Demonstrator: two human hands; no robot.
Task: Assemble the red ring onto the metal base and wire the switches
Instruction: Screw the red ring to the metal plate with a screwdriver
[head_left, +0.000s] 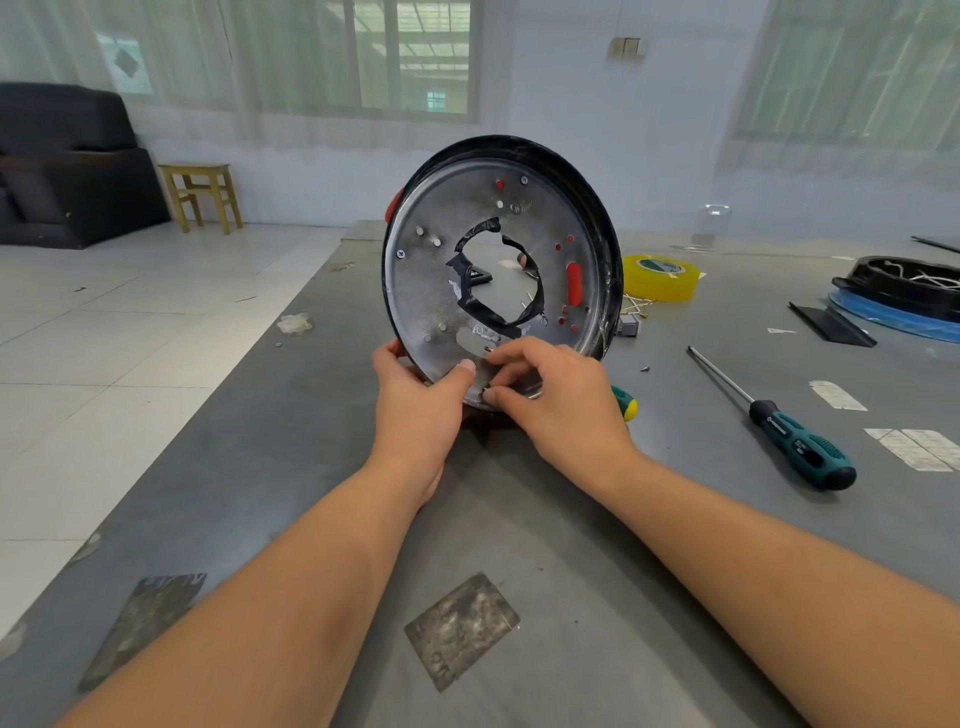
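A round metal base (441, 291) with a black rim stands on edge on the grey table, its silver face toward me. Black tape rings its centre hole. Red plastic of the ring (573, 283) shows through slots and small holes and at the left rim. My left hand (415, 410) grips the base's lower left edge, thumb on its face. My right hand (561, 400) pinches something small at the base's bottom edge; what it is cannot be made out.
A green-handled screwdriver (800, 441) lies to the right, and another handle end (626, 402) peeks from behind my right hand. A yellow tape roll (660, 278) sits behind the base. A black part on a blue ring (904, 296) is at far right. A loose screw (644, 368) lies nearby.
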